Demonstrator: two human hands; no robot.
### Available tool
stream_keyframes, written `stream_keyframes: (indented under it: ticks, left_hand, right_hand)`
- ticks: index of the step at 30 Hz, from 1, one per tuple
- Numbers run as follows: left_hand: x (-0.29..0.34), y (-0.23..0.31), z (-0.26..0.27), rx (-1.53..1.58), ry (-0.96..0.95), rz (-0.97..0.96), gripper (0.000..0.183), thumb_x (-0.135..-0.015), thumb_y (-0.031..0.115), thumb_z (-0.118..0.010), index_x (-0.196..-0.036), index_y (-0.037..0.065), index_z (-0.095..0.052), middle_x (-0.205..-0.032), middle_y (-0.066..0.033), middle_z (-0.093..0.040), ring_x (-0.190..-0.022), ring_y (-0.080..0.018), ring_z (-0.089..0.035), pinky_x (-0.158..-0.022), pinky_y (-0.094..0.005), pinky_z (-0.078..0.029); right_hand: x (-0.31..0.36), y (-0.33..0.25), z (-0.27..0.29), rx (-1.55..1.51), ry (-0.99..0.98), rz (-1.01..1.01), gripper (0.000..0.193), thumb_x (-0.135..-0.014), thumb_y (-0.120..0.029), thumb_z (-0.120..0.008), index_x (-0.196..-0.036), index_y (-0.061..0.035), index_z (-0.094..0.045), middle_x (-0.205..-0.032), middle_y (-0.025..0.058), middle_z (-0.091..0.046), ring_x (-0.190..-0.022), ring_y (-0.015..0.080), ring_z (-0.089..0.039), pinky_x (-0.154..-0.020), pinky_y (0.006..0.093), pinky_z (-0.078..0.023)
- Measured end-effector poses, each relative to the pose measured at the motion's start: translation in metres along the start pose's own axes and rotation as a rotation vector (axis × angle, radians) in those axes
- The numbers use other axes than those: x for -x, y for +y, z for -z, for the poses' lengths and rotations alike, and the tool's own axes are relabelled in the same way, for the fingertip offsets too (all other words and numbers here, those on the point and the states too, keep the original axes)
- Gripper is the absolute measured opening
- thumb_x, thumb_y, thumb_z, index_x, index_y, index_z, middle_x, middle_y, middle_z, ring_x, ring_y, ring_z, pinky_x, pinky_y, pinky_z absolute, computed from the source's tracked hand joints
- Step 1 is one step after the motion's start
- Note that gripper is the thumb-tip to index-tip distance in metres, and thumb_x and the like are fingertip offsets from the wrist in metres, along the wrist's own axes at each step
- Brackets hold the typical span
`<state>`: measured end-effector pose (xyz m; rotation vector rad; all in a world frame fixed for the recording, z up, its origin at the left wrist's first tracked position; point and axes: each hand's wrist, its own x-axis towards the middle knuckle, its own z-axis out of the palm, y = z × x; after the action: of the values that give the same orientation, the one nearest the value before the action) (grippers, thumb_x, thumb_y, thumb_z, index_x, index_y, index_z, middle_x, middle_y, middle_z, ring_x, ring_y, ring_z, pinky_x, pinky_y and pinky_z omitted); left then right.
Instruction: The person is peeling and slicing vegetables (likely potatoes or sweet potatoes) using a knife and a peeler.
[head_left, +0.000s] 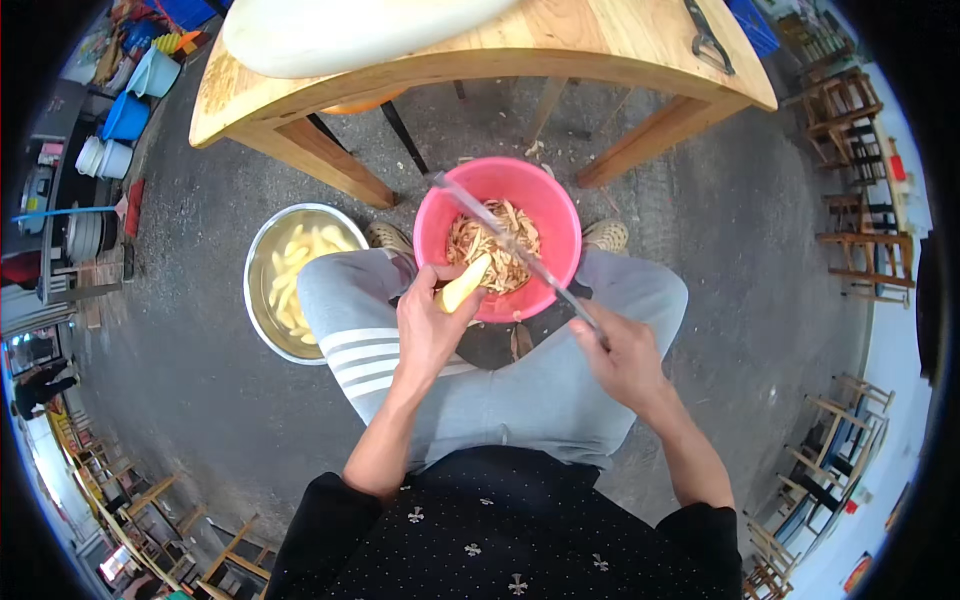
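Note:
My left hand (432, 315) grips a long, pale-yellow peeled potato (464, 285) near the basin's near rim. In my right hand (622, 362) is the handle end of a long knife (530, 262), its blade slanting up and left across the basin, slightly blurred. The blade passes beyond the potato; whether they touch I cannot tell. Below them stands a pink basin (560, 200) with brown and pale peel strips (512, 225) inside. To the left, a metal bowl (252, 262) holds several peeled yellow potatoes (288, 285) in liquid.
A wooden table (560, 32) stands ahead, with a white rounded object (340, 35) and a black-handled tool (708, 42) on it. My shoes (605, 236) flank the basin. Blue buckets (126, 117) stand at far left; wooden stools (850, 170) line the right wall.

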<state>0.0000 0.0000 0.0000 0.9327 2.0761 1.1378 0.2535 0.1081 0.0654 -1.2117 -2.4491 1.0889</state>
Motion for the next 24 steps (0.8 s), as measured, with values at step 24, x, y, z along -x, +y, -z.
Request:
stream_keyframes:
  ticks: [24]
  left_hand:
    - [0.008,-0.002,-0.013,-0.271,0.137,-0.327,0.022,-0.081,0.004,-0.079,-0.102,-0.001,-0.073,-0.094,-0.0179,-0.074,-0.091,-0.0388,-0.072,-0.085,-0.0481,-0.055]
  right_hand:
    - [0.002,0.01,-0.037,0.449,0.134,0.433,0.052,-0.083,-0.016,-0.084,-0.133,-0.0123,-0.073,-0.066,-0.0001,-0.049,-0.053,0.0166,-0.058,-0.049,0.0345,-0.048]
